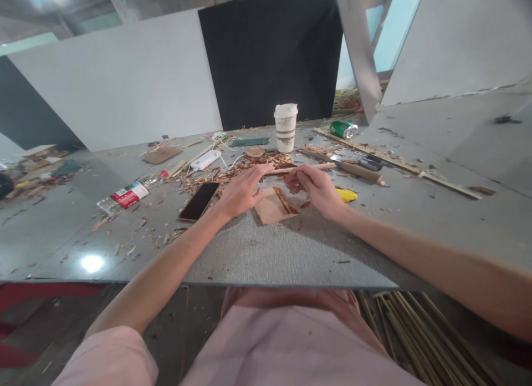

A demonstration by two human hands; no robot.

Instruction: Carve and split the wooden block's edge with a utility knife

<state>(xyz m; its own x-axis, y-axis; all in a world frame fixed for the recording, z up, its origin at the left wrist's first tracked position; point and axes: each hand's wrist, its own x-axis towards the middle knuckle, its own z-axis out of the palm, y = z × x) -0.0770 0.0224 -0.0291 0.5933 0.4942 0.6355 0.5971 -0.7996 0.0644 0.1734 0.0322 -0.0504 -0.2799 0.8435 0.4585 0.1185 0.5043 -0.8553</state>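
Note:
My left hand [243,191] lies with fingers stretched out, the fingertips resting on a thin wooden stick [320,167] that runs left to right across the table. My right hand [316,187] is curled, its fingers pinched round the same stick near the middle. Just below both hands a small brown square of sandpaper or card [272,207] lies flat on a grey mat [274,253]. Wood shavings [216,178] are scattered behind the hands.
A black phone [199,201] lies left of my left hand. A plastic bottle [128,196] lies further left. A paper cup [286,127], a green can [343,129], a white power bank [205,160], a knife [357,168], a yellow object [347,195] and bamboo strips [419,341] surround the spot.

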